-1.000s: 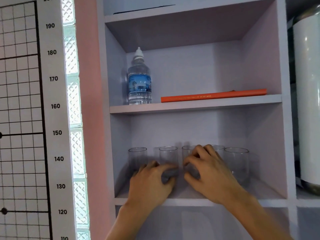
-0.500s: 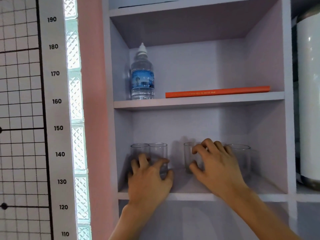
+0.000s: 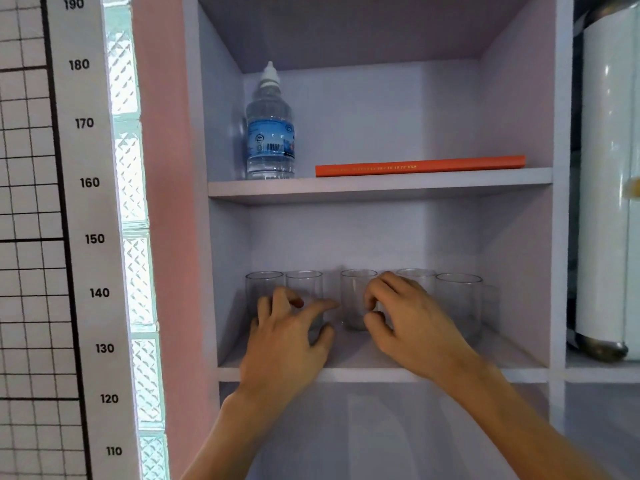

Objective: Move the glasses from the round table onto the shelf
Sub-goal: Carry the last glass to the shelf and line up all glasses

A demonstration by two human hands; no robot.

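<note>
Several clear glasses stand in a row on the lower shelf (image 3: 363, 374) of a pale cabinet. My left hand (image 3: 287, 337) hovers in front of the second glass from the left (image 3: 304, 284), fingers spread, with no grip on it. The leftmost glass (image 3: 264, 285) stands just beside that one. My right hand (image 3: 408, 323) has its fingertips and thumb curled against the right side of the middle glass (image 3: 356, 296). Two more glasses (image 3: 459, 299) stand to the right, one partly hidden behind my right hand.
The shelf above holds a water bottle (image 3: 270, 133) and a flat orange book (image 3: 419, 165). A white cylindrical tank (image 3: 609, 188) stands right of the cabinet. A height chart (image 3: 90, 237) and glass blocks (image 3: 135, 258) lie to the left.
My left hand slid the second glass left next to the leftmost one, then opened its fingers. My right hand stayed on the middle glass. The camera view shifted slightly downward.
</note>
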